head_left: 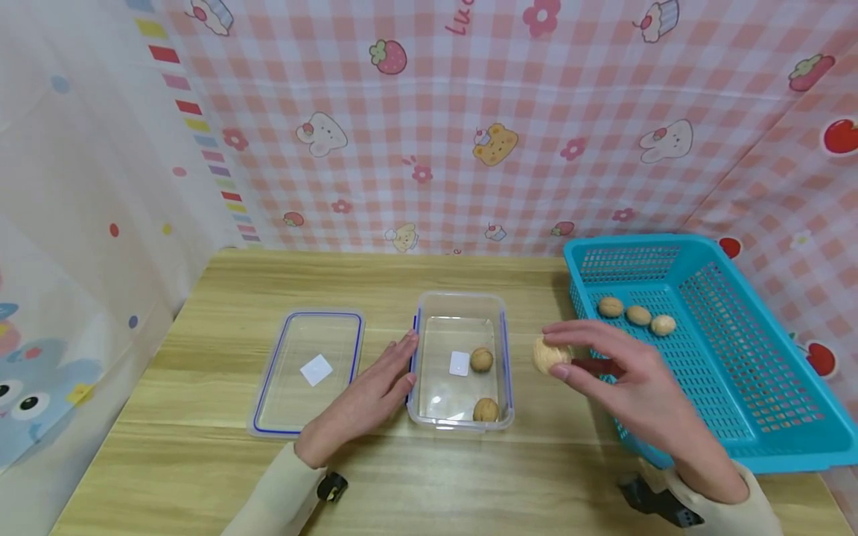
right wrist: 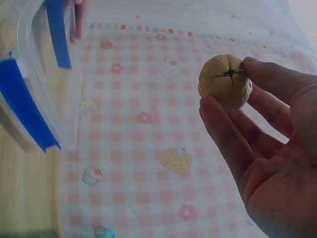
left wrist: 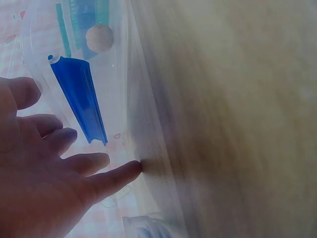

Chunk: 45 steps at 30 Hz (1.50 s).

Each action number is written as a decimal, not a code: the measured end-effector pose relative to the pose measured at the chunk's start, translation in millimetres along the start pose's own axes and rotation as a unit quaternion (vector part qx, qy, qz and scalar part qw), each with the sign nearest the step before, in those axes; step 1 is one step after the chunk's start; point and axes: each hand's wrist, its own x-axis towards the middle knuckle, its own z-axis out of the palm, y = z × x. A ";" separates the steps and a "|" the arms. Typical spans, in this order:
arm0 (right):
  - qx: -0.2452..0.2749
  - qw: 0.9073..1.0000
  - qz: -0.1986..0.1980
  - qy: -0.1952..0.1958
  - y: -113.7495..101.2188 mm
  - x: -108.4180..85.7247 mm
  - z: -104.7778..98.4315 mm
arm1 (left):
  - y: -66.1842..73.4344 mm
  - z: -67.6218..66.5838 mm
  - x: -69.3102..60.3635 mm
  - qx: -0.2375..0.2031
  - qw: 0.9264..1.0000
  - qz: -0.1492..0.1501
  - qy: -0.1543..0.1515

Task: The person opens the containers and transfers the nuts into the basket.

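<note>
My right hand [head_left: 637, 380] pinches a walnut [head_left: 551, 356] between thumb and fingers, held in the air between the plastic box and the blue basket. The right wrist view shows the same walnut [right wrist: 225, 82] at the fingertips, its seam end facing the camera. My left hand [head_left: 365, 394] has its fingers extended, fingertips at the left side of the clear plastic box [head_left: 462, 304]. Inside the box lie two walnuts, one walnut [head_left: 481, 359] near the middle right and another walnut [head_left: 485, 410] by the front wall. A white square label [head_left: 459, 363] shows in the box.
A blue perforated basket [head_left: 764, 402] stands at the right with three walnuts [head_left: 638, 316] in a row inside. The box's clear lid [head_left: 308, 327], edged in blue, lies flat at the left, partly beneath my left forearm. A checked cloth [head_left: 415, 193] hangs behind the wooden table [head_left: 429, 484].
</note>
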 end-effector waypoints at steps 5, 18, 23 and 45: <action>-0.017 1.000 -0.001 0.008 0.5 -3.7 -14.4 | 0.5 -0.2 0.0 0.001 1.000 -0.003 -0.001; -0.056 0.998 -0.027 0.030 9.2 -10.8 -46.9 | 0.4 0.0 -0.4 0.003 1.000 0.000 0.000; -0.077 0.996 -0.017 0.034 13.6 -12.2 -57.8 | 0.2 0.2 -0.4 0.004 1.000 0.000 0.000; -0.153 0.988 0.016 0.017 56.4 -10.0 -90.3 | 0.1 -0.1 -0.2 0.001 1.000 0.005 0.002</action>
